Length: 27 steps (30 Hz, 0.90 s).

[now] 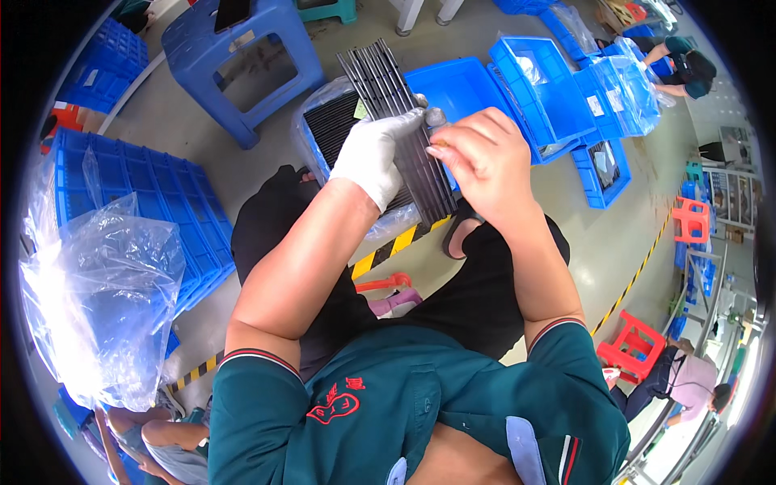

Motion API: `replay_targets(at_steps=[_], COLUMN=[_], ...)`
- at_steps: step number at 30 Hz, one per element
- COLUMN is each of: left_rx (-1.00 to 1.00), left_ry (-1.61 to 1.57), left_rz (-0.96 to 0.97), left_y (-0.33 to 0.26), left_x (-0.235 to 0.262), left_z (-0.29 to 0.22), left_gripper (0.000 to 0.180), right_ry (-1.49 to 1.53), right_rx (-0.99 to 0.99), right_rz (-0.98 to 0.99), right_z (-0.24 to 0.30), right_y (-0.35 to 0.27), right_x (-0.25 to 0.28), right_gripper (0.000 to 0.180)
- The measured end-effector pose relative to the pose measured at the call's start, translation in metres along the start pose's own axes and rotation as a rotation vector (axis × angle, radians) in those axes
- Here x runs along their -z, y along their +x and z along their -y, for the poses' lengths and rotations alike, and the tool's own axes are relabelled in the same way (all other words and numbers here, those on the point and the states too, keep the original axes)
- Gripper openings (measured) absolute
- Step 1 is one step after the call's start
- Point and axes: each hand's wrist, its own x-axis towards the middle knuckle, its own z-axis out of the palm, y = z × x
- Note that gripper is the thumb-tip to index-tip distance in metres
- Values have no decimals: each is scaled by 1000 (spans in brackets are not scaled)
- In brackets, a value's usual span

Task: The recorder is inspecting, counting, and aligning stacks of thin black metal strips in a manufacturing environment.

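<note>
My left hand, in a pale glove, grips a bundle of thin black rods with the thumb laid across it. The bundle is tilted, its upper end leaning to the left. My bare right hand is closed in a pinch at the bundle's right side. A tiny brownish bit shows at its fingertips, too small to name. Below the bundle, a plastic-lined bin holds more black rods, partly hidden by my left hand and the bundle.
A blue bin stands just beyond my hands, with stacked blue bins to its right. A blue stool is at far left. Nearer on the left stand stacked blue crates with clear plastic film. Other people work at the edges.
</note>
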Motion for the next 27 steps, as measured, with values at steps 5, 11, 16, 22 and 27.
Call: replay_targets(at_steps=[5, 11, 16, 22, 27], left_rx=[-66, -62, -17, -10, -114], left_ry=[28, -4, -23, -40, 78], left_rz=[8, 24, -3, 10, -37], left_y=[0, -2, -3, 0, 3], left_x=[1, -3, -2, -1, 1], left_z=[2, 0, -2, -2, 3], left_gripper=[8, 8, 9, 9, 8], right_ry=[-190, -52, 194, 116, -136], right_rx=[100, 20, -181, -131, 152], right_rz=[33, -25, -34, 1, -4], right_z=[5, 6, 2, 0, 10], right_y=[-3, 2, 0, -1, -1], right_x=[-10, -1, -5, -6, -12], right_gripper=[13, 12, 11, 10, 15])
